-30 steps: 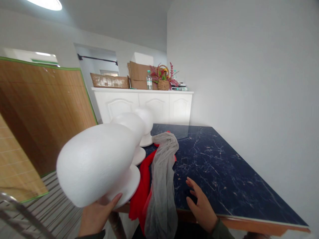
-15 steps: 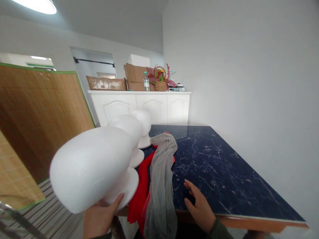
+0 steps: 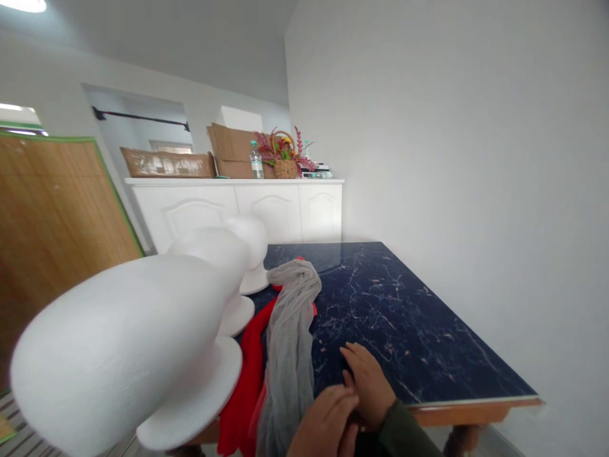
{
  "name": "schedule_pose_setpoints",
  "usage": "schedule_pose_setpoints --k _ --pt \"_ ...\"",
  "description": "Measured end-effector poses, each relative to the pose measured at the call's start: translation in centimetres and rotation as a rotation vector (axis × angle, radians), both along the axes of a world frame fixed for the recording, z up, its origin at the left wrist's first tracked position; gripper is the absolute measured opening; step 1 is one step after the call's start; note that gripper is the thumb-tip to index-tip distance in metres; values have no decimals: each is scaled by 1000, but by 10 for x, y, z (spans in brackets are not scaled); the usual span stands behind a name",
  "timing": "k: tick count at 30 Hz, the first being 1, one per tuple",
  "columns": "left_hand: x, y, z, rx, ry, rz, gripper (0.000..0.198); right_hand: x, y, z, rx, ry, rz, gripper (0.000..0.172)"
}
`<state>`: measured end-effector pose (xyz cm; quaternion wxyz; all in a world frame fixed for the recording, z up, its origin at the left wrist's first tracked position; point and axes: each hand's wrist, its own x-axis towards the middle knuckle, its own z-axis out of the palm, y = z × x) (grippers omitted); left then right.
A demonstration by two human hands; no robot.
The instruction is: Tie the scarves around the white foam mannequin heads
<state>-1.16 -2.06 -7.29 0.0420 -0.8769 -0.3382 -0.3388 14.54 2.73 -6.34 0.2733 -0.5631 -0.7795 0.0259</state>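
All 3 white foam heads are bare, and no scarf has been put on any of them. The nearest head (image 3: 109, 355) is seen large at the left, with its round base (image 3: 190, 400) just beside the red scarf (image 3: 242, 381). No hand is on it. The middle head (image 3: 207, 254) and the far head (image 3: 252, 241) are partly hidden behind it. The red scarf and a grey scarf (image 3: 288, 343) are heaped together on the dark marble table (image 3: 404, 317). The left hand (image 3: 323, 422) is laid against the right hand (image 3: 366, 381) near the table's wooden edge, with both half curled – nothing is seen held, though a small item between them cannot be ruled out. A white cabinet (image 3: 233, 209) is seen beyond, topped by a wicker basket (image 3: 285, 168).
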Motion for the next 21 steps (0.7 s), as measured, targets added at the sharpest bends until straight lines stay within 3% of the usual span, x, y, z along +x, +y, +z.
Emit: schedule_pose_setpoints --k 2,4,7,10,12,21 --pt "22 24 20 -100 84 73 44 1 3 -8 -12 -66 23 43" --pt "35 43 23 -181 118 164 47 3 6 -16 31 -94 52 46" --pt "40 65 -1 -183 160 178 50 10 11 -22 120 -116 82 47" --pt "33 79 -30 -87 194 150 51 16 16 -26 133 -160 113 47" --pt "28 85 -41 -28 214 134 53 19 18 -28 127 -179 123 46" --pt "28 76 -42 82 138 152 64 12 13 -38 137 -95 83 47"
